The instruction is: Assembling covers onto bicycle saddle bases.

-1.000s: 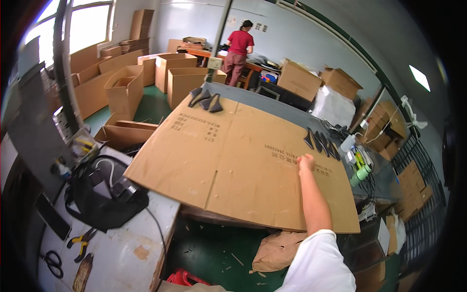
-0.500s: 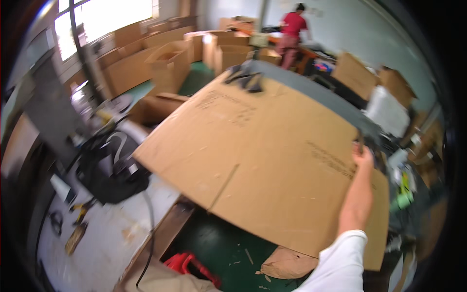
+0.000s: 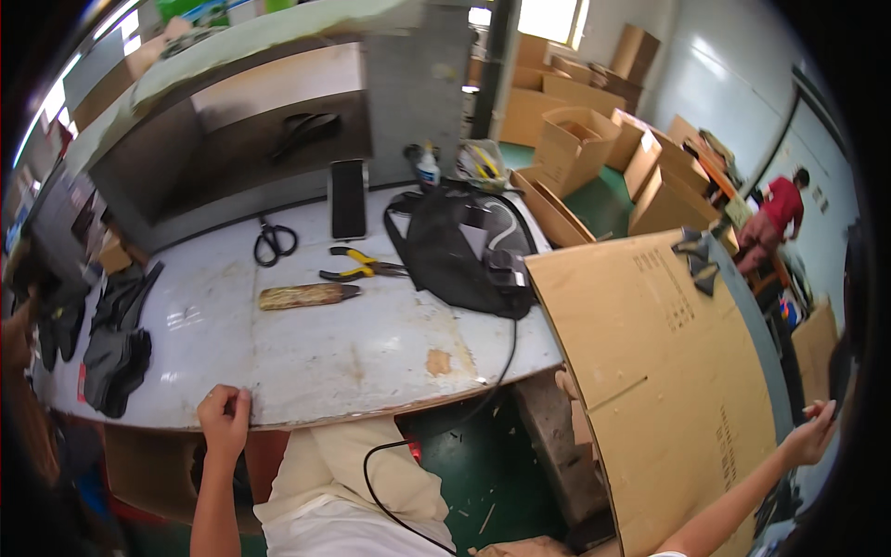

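My left hand (image 3: 225, 418) rests at the front edge of the white worktable (image 3: 306, 357), fingers curled in and nothing visible in them. Far to the right, my right hand (image 3: 812, 434) is pinched beside a dark piece (image 3: 841, 376) near the picture's rim; its kind is too blurred to tell. Below that arm lies a large flat cardboard sheet (image 3: 659, 343), with several small black pieces (image 3: 696, 265) at its far end. A pile of black pieces (image 3: 119, 357) lies on the table's left side.
On the table are scissors (image 3: 275, 241), a phone (image 3: 349, 200), yellow-handled pliers (image 3: 362, 266), a wooden-handled tool (image 3: 302, 296), a glue bottle (image 3: 428, 167) and a black bag (image 3: 455, 246). A black cable (image 3: 510, 357) hangs off the edge. Cardboard boxes (image 3: 575, 144) and a person in red (image 3: 782, 209) are behind.
The view has swung left, so the worktable now fills the middle and the cardboard sheet sits at the right. My left hand has come into view. My right hand is now at the right rim.
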Motion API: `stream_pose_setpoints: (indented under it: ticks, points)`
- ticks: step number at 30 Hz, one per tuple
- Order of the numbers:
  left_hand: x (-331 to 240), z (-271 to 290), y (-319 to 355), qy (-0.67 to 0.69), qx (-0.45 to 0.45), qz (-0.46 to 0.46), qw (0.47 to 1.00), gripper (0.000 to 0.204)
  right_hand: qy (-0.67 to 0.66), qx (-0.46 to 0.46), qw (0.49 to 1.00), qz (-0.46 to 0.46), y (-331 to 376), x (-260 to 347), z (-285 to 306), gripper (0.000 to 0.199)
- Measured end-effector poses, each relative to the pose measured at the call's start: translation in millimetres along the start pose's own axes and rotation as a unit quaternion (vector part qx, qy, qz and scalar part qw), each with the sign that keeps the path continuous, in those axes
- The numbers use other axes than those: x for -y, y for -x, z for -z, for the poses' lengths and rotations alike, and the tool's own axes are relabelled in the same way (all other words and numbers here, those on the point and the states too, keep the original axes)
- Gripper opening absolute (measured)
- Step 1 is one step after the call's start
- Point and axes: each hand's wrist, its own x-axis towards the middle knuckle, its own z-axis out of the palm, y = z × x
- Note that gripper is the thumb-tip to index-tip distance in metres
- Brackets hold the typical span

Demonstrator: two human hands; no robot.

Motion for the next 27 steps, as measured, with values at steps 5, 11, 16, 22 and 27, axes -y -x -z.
stream_pose_setpoints:
  ticks: [5, 11, 16, 22, 27]
  points:
    - [-34.5, 5.5, -14.8, 0.185, 0.041, 0.075, 0.979, 0.012, -0.047, 0.278, 0.873, 0.397, 142.9, 217.5, -43.0, 0.008]
    - [-70.1, 18.5, -29.0, 0.777, 0.219, 0.335, 0.486, 0.075, -0.381, 0.37, 0.635, 0.56, 259.4, 383.1, -118.5, 0.008]
    - [-49.9, 21.8, -25.4, 0.761, 0.217, 0.308, 0.529, 0.066, -0.446, 0.358, 0.615, 0.543, 320.3, 437.8, -125.4, 0.011]
    - [-8.0, 44.1, -44.8, 0.662, 0.156, 0.396, 0.617, 0.039, -0.316, 0.599, 0.611, 0.41, 375.6, 472.9, -130.6, 0.047]
    - [8.6, 49.0, -59.7, 0.637, 0.157, 0.386, 0.648, 0.037, -0.372, 0.627, 0.633, 0.26, 387.5, 478.5, -104.0, 0.056]
